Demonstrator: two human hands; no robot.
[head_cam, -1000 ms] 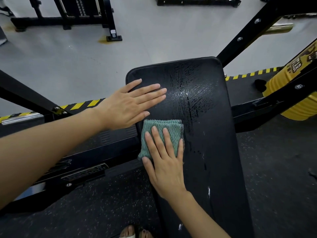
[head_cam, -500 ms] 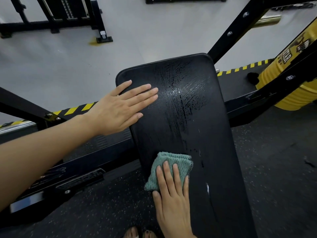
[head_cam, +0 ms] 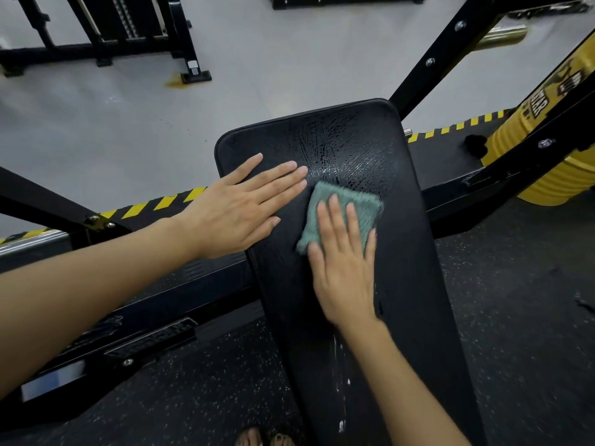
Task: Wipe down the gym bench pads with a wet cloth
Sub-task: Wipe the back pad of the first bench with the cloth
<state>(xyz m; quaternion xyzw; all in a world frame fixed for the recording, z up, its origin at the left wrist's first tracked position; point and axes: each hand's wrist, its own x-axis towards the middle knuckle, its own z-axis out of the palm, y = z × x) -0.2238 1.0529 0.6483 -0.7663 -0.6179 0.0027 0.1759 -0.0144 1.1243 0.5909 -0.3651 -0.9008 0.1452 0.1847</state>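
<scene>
A long black bench pad (head_cam: 409, 259) runs from the middle of the view down toward me, with wet streaks shining on its far end. A folded green cloth (head_cam: 360, 204) lies on the pad near its middle. My right hand (head_cam: 344, 272) presses flat on the cloth with straight fingers, covering its near half. My left hand (head_cam: 241, 204) rests flat on the pad's left edge, fingers straight, just left of the cloth.
Black steel frame bars (head_cam: 431, 59) cross behind and beside the pad. A yellow weight plate (head_cam: 547, 175) stands at the right. Yellow-black hazard tape (head_cam: 154, 204) edges the platform. Another black machine (head_cam: 128, 33) stands on the grey floor at the far left. My toes (head_cam: 264, 439) show at the bottom.
My right hand pulled the cloth down the pad toward me, then pushed it back up toward the far end and a little right. My left hand stayed flat on the pad's left edge.
</scene>
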